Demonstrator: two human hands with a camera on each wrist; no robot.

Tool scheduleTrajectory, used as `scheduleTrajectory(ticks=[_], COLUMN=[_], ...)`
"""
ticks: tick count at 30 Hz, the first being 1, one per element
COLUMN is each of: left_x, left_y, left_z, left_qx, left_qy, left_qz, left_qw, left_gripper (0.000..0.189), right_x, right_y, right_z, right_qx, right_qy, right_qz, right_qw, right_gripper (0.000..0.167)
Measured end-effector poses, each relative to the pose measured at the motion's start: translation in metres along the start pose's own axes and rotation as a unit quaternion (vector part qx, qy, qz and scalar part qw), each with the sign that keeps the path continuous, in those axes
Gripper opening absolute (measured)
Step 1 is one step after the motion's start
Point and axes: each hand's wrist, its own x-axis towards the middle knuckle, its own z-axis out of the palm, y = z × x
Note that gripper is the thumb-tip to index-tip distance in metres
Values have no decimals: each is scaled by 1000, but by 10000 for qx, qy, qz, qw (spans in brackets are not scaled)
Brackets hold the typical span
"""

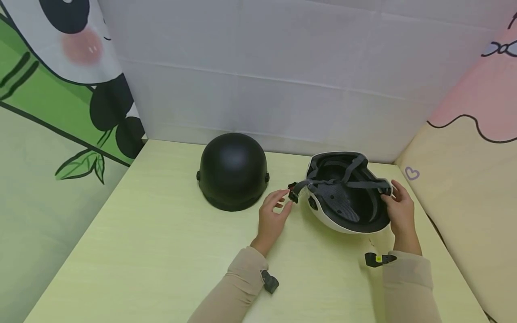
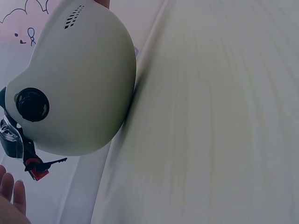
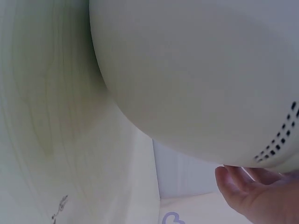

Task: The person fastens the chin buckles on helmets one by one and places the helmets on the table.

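Note:
A white helmet lies upturned on the table, its black padded inside and grey straps facing up. At its right edge my right hand grips the rim, thumb over the inside, fingers against the outer shell. From the helmet's left side the chin strap hangs out, ending in a black and red buckle. My left hand is at this buckle, fingertips close to it in the head view. The left wrist view shows its fingers loosely extended just below the buckle.
A black helmet stands dome up on the table, left of the white one. Behind the table rises a pale wall sheet. Decorated panels flank it, with a panda on the left. Small cameras sit on both wrists.

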Motion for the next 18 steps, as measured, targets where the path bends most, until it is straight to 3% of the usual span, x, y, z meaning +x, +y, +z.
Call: scheduleTrajectory(ticks=[6, 13, 18], left_x=[-9, -7, -4], left_y=[-5, 35, 36], left_z=[-13, -31, -29], left_qx=[-141, -369, -425], left_qy=[-191, -369, -304], left_qz=[-303, -1047, -1257], left_qw=[9993, 9931, 9907], left_gripper=[31, 32, 32], right_x=[-20, -43, -46], right_y=[3, 1, -1], right_z=[-1, 0, -1], right_qx=[-94, -190, -220], right_qy=[149, 354, 384], right_qz=[-61, -285, -418], right_qw=[9998, 9988, 9981], right_gripper=[62, 62, 60])
